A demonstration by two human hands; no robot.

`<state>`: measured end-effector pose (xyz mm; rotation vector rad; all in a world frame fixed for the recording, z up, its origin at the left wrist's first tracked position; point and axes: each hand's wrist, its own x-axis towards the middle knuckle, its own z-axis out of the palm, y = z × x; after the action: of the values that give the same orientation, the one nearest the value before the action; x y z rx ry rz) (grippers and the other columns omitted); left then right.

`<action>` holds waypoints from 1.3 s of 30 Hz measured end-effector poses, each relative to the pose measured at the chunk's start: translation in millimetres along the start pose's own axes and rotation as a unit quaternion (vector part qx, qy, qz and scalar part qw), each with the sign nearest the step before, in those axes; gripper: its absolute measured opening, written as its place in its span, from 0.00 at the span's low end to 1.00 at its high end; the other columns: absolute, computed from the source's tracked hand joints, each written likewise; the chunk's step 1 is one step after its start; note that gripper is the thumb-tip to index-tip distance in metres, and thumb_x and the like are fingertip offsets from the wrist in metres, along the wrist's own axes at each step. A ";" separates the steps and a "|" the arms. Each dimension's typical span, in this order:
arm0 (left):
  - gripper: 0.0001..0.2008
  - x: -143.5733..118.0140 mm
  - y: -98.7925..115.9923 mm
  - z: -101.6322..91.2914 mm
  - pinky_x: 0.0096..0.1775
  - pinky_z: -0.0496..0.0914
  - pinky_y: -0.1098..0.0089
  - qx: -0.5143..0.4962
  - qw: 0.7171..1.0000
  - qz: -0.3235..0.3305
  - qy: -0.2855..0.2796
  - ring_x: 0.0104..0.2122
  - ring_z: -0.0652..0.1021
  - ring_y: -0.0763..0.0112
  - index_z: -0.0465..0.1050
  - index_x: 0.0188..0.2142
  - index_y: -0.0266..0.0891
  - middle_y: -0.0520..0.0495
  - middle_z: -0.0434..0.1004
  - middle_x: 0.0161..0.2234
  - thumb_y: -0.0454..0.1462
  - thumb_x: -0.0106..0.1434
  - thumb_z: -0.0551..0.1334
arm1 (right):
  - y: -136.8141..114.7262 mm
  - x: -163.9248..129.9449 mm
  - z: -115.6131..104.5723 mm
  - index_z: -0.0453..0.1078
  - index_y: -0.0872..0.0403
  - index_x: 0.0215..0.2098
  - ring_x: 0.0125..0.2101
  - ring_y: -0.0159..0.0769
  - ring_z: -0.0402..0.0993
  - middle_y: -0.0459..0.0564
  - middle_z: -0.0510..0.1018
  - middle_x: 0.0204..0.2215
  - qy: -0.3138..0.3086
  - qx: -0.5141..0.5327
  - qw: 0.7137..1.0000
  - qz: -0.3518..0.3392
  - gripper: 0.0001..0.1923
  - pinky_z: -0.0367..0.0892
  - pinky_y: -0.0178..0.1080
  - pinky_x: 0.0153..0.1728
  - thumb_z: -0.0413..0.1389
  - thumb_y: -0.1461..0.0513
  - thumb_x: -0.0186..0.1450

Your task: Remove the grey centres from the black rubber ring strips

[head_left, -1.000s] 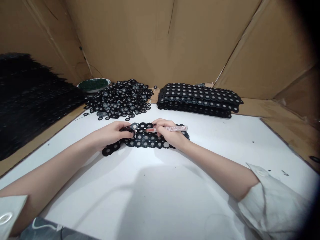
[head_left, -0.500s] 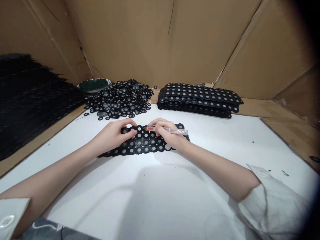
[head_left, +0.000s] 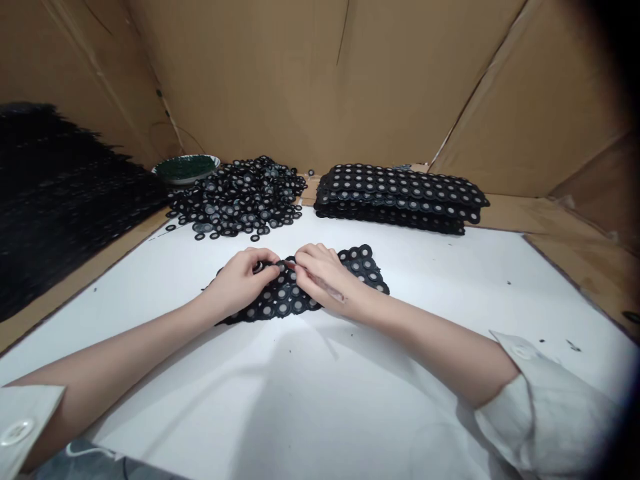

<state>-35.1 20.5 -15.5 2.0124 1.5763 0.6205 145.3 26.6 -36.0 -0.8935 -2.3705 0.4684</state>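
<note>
Left hand pinches the black, scalloped-edged sheet of pale-centred discs; right hand grips a slim, transparent-wrapped tool. The sheet rests on the smooth white desk.

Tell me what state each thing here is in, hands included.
Left hand, closed on the disc mat.
Right hand, curled around the slim tool.
Slim tool, gripped, mostly hidden.
Disc mat, joined together, resting on the white table, partly covered.
Loose discs, heaped in a pile.
Stacked mats, lying in layers.
Bowl, upright, holding something dark green.
Black heap, piled high, too dark for detail.
</note>
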 end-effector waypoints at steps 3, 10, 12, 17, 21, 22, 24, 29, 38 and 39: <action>0.09 1.8 -0.8 -0.7 0.40 0.60 0.70 0.007 1.000 0.014 -0.005 0.36 0.70 0.67 0.68 0.30 0.40 0.53 0.72 0.32 0.41 0.56 0.53 | 4.2 1.7 0.6 0.57 0.53 0.27 0.35 0.35 0.59 0.49 0.66 0.31 0.000 -0.001 1.000 0.006 0.09 0.54 0.39 0.37 0.41 0.63 0.63; 0.15 6.7 -10.0 -1.8 0.31 0.61 0.71 0.025 0.998 0.029 -0.057 0.29 0.68 0.69 0.62 0.27 0.40 0.54 0.67 0.26 0.49 0.52 0.56 | 22.0 11.0 -8.2 0.57 0.54 0.17 0.37 0.34 0.63 0.46 0.68 0.31 -0.058 0.207 0.972 0.094 0.13 0.57 0.38 0.42 0.43 0.64 0.59; 0.14 5.8 -9.8 -1.5 0.32 0.61 0.71 0.046 0.998 0.040 -0.032 0.29 0.69 0.69 0.62 0.27 0.40 0.53 0.68 0.27 0.49 0.54 0.55 | 23.5 11.9 -11.6 0.58 0.55 0.16 0.38 0.34 0.65 0.45 0.69 0.33 -0.068 0.243 0.962 0.103 0.13 0.57 0.38 0.43 0.43 0.65 0.57; 0.13 4.1 -5.6 -4.9 0.38 0.61 0.69 0.055 0.997 0.052 -0.017 0.34 0.70 0.67 0.66 0.32 0.40 0.51 0.72 0.32 0.45 0.58 0.51 | 25.8 11.4 -14.2 0.57 0.55 0.14 0.38 0.34 0.66 0.45 0.71 0.34 -0.076 0.263 0.955 0.113 0.14 0.57 0.38 0.44 0.44 0.65 0.56; 0.14 5.0 -6.0 -6.1 0.40 0.62 0.69 0.037 0.998 0.045 -0.028 0.36 0.71 0.66 0.68 0.35 0.39 0.50 0.73 0.35 0.43 0.59 0.49 | 26.4 10.3 -14.5 0.58 0.55 0.13 0.42 0.35 0.65 0.45 0.71 0.36 -0.068 0.264 0.956 0.108 0.14 0.55 0.38 0.47 0.44 0.66 0.56; 0.14 5.6 -6.9 -6.0 0.40 0.62 0.69 0.034 0.998 0.045 -0.029 0.36 0.71 0.66 0.68 0.35 0.39 0.50 0.73 0.35 0.43 0.59 0.49 | 26.6 10.1 -14.7 0.58 0.55 0.13 0.43 0.35 0.65 0.46 0.71 0.35 -0.066 0.266 0.956 0.107 0.14 0.54 0.38 0.47 0.44 0.66 0.56; 0.14 7.0 -9.1 -6.4 0.42 0.62 0.69 0.026 0.998 0.047 -0.029 0.38 0.71 0.66 0.69 0.36 0.40 0.50 0.73 0.37 0.43 0.59 0.50 | 27.6 10.1 -15.2 0.58 0.55 0.12 0.43 0.36 0.64 0.46 0.72 0.35 -0.064 0.272 0.954 0.107 0.15 0.54 0.39 0.48 0.44 0.66 0.56; 0.17 8.5 -10.7 -12.3 0.40 0.63 0.70 0.007 0.996 0.052 -0.072 0.38 0.71 0.66 0.69 0.40 0.41 0.51 0.73 0.39 0.46 0.53 0.56 | 33.7 11.8 -15.0 0.58 0.54 0.12 0.42 0.36 0.65 0.46 0.73 0.30 -0.063 0.296 0.948 0.098 0.17 0.55 0.40 0.47 0.43 0.66 0.57; 0.14 7.1 -11.7 -11.1 0.26 0.58 0.73 0.043 0.994 0.009 -0.105 0.24 0.65 0.72 0.64 0.23 0.39 0.55 0.63 0.22 0.48 0.50 0.58 | 30.5 9.2 -10.9 0.60 0.55 0.12 0.48 0.37 0.61 0.46 0.72 0.35 -0.073 0.239 0.964 0.093 0.16 0.53 0.41 0.50 0.44 0.65 0.57; 0.14 7.1 -12.7 -9.9 0.26 0.58 0.72 0.042 0.994 0.003 -0.104 0.24 0.65 0.72 0.64 0.23 0.39 0.55 0.63 0.22 0.48 0.49 0.58 | 29.2 8.5 -10.5 0.60 0.54 0.12 0.49 0.37 0.60 0.46 0.72 0.36 -0.075 0.227 0.967 0.089 0.16 0.52 0.42 0.51 0.44 0.66 0.57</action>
<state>-49.2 31.0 -15.6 2.0699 1.4941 0.3378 160.7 54.7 -39.0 -0.8770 -2.1802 1.1335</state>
